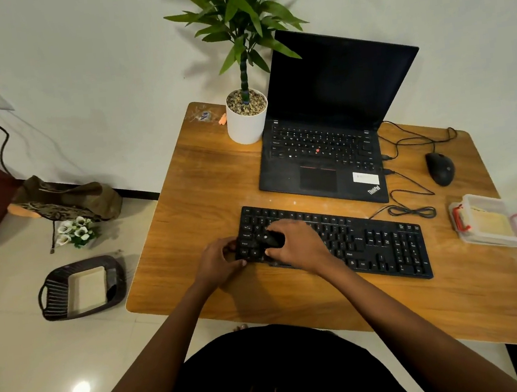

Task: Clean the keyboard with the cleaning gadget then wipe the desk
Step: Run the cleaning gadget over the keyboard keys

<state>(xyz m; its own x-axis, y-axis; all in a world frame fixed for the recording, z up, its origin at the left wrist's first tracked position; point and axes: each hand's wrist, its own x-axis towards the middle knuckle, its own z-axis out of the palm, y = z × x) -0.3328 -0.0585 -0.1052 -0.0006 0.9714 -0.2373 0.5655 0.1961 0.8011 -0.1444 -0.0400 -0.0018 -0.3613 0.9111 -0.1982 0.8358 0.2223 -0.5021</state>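
Observation:
A black full-size keyboard (381,243) lies across the front of the wooden desk (197,183). My right hand (298,243) is closed on a small black cleaning gadget (272,239) and presses it onto the keys at the keyboard's left end. My left hand (219,260) grips the keyboard's left edge, fingers curled around its corner. Both hands cover part of the left keys.
An open black laptop (320,156) stands behind the keyboard, with a potted plant (247,119) to its left. A wired black mouse (440,168) and its cables lie at the right. A clear plastic box (492,220) sits at the desk's right edge. A dark basket (81,288) rests on the floor.

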